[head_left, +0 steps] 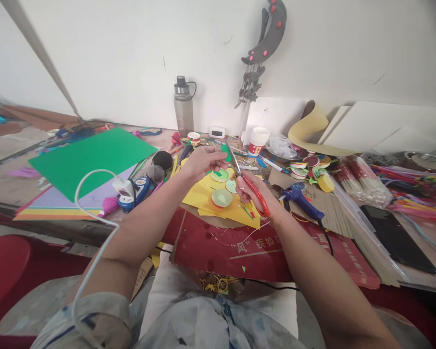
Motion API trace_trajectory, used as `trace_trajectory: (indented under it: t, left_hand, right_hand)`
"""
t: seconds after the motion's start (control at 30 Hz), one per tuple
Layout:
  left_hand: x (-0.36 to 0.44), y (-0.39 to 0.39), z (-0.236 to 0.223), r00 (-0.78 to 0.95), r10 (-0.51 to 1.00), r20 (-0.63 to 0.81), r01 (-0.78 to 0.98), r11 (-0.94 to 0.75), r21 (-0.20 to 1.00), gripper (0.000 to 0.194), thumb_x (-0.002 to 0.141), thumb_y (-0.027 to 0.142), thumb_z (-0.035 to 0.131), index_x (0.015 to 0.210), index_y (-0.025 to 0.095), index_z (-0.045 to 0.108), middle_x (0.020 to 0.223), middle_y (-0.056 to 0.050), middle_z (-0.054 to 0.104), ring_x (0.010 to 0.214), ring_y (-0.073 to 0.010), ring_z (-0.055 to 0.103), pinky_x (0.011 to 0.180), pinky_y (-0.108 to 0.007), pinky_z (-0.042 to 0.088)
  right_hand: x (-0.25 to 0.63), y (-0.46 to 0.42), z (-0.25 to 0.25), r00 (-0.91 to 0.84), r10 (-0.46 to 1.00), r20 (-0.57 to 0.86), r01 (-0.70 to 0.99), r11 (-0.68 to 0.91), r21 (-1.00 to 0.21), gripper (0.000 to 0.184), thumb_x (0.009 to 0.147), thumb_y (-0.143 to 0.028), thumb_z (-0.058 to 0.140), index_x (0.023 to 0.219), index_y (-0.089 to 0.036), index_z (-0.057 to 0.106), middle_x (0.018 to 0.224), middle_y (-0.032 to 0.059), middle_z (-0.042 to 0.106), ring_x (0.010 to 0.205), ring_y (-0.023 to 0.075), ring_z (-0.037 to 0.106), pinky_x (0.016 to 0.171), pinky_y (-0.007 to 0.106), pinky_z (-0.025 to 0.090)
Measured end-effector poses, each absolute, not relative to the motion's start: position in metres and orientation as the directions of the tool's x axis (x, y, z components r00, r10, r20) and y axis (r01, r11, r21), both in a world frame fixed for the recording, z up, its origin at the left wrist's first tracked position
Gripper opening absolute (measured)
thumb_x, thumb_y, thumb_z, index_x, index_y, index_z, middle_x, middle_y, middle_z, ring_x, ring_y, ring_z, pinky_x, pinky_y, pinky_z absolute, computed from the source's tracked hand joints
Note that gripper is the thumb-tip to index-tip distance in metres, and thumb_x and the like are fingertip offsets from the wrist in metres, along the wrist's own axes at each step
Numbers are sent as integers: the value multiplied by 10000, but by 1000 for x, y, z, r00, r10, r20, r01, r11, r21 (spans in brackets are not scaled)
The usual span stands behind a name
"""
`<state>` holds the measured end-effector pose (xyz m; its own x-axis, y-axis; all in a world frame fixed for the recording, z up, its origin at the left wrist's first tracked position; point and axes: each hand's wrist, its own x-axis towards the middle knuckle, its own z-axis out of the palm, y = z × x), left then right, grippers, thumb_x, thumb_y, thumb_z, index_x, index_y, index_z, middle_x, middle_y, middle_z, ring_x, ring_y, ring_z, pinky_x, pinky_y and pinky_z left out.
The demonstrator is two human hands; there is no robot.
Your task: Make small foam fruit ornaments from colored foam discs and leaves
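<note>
My left hand pinches a small piece of green paper above the middle of the table. In my right hand is a pair of scissors with red handles, its blades pointing up beside the green piece. Whether the blades touch the paper I cannot tell. Below the hands lie yellow paper sheets, with small round cup pieces on them. The nearest round piece is pale green inside with a red edge. Thin green and red scraps lie near the sheets' right corner.
A blue glue gun and a black phone lie to the right. Paper cups and a grey bottle stand at the back. Green card tops the stack at left. A white cable crosses my left arm.
</note>
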<state>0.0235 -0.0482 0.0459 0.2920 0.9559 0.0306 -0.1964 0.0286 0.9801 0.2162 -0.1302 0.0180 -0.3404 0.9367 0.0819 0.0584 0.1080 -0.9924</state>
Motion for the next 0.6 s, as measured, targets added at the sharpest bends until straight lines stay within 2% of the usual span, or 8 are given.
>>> trace_trajectory:
  t: [0.27, 0.6]
  left_hand:
    - [24, -50, 47, 285, 958, 25, -201, 35, 979, 264, 726, 219, 917, 691, 92, 688, 602, -47, 708, 517, -96, 674, 465, -159, 433]
    - [25, -51, 47, 284, 959, 18, -216, 46, 975, 270, 735, 216, 912, 681, 92, 679, 595, -46, 704, 508, -90, 662, 465, -158, 433]
  right_hand:
    - [213, -132, 19, -311, 948, 73, 43, 91, -995, 614, 703, -744, 798, 855, -241, 480, 589, -97, 406, 488, 68, 335, 437, 209, 272]
    - [213, -129, 7, -277, 955, 109, 102, 141, -985, 536, 789, -715, 748, 874, -244, 508, 565, -92, 392, 480, 77, 346, 422, 205, 302]
